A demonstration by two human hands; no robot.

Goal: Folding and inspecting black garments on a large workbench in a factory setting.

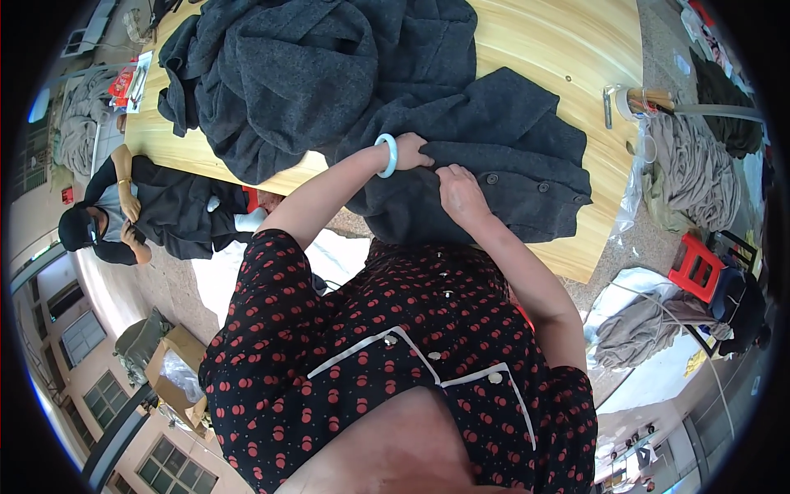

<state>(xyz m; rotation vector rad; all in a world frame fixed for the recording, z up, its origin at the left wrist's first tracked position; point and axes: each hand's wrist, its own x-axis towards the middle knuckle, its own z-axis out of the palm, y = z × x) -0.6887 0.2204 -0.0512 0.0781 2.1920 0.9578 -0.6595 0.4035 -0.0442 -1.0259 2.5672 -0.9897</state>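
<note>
While a pale wood-grain table (pixel 568 45) bears it all, a dark grey cloth heap (pixel 296 74) covers its far left part. Nearer, a dark grey buttoned garment (pixel 514 156) lies under both hands and stretches to their right. The left hand (pixel 409 151) and right hand (pixel 462 195) touch it, close together; whether they pinch it, I cannot tell. Round buttons (pixel 492 179) sit just right of the right hand.

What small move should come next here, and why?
Probably sliding the right hand along the dark grey cardigan toward the nearest button, with the left hand steadying the cloth: both hands sit close together on the garment, and the other buttons lie farther to the right.
</note>
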